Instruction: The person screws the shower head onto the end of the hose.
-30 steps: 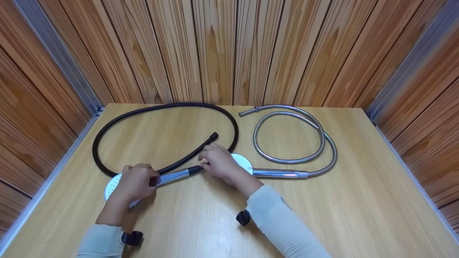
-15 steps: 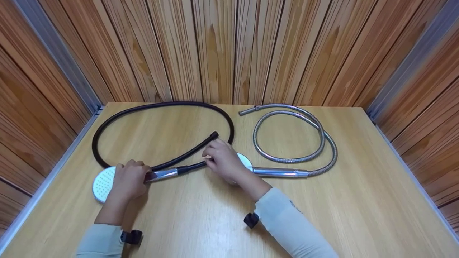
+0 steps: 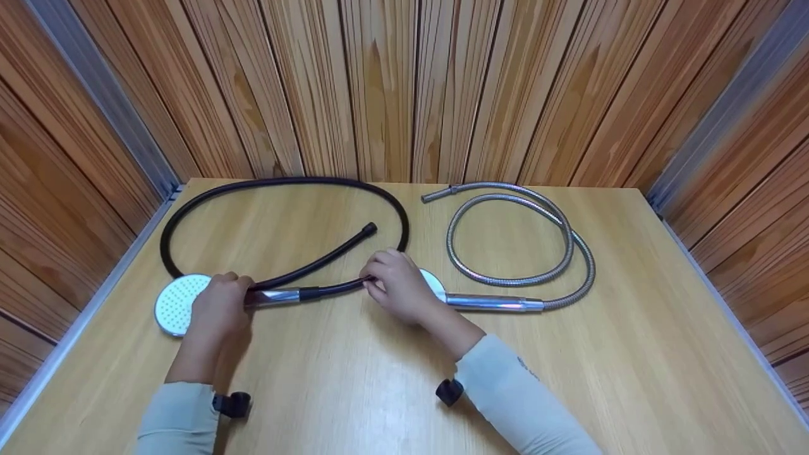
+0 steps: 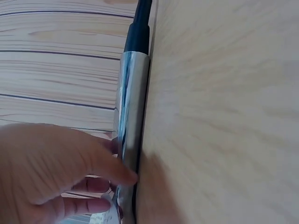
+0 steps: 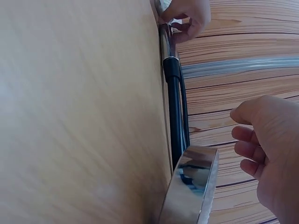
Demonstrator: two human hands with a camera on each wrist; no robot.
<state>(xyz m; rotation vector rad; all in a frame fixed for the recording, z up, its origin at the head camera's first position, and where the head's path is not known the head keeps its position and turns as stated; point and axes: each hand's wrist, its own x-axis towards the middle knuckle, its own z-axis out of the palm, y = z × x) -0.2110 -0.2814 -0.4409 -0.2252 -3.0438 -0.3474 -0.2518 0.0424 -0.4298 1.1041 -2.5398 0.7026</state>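
Observation:
On the left of the table lies a chrome hand shower (image 3: 180,304), its white nozzle face turned up. My left hand (image 3: 221,306) grips its handle (image 4: 133,98), thumb on one side and fingertips on the other. A black shower hose (image 3: 341,287) joins the handle's end and runs toward my right hand (image 3: 398,284). In the right wrist view, that hand hovers beside the hose, fingers loosely curled around nothing. Beneath it, partly hidden, is the round head of a second hand shower (image 5: 189,186), whose chrome handle (image 3: 493,304) extends right.
A silver metal hose (image 3: 455,262) leaves the second handle and coils at the back right. The black hose loops across the back left, with its free end (image 3: 370,229) near the middle. Wood-panelled walls (image 3: 379,88) enclose the table (image 3: 632,379) behind and at both sides.
My left hand has slid the left hand shower leftward and away from me, baring more of its nozzle face. The black hose shifted left with it. My right hand moved slightly right.

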